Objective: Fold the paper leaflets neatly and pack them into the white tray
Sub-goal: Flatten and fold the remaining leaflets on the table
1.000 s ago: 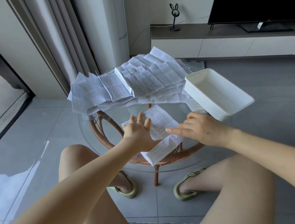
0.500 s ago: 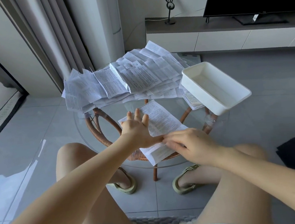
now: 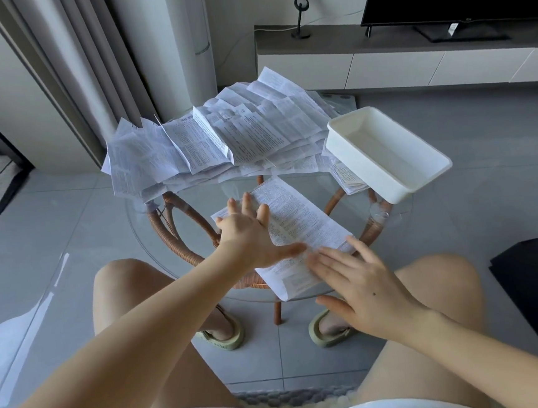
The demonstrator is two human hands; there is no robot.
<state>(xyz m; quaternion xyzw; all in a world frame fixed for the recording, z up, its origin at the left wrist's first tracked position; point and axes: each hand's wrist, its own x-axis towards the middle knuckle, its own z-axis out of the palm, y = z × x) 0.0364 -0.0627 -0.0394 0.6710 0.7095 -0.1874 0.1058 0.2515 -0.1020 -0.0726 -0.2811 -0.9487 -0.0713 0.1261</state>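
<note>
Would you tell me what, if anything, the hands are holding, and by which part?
Nothing is gripped: the left hand and the right hand press flat on the leaflet.

A long white printed paper leaflet [image 3: 298,220] lies flat under both hands, the left hand [image 3: 247,235] spread on its far half and the right hand [image 3: 362,280] over its near end. Beyond the left fingertips sprawls a creased heap of unfolded printed leaflets [image 3: 223,139]. Beyond the right hand sits a rectangular white plastic tray [image 3: 355,167], open side up.
</note>
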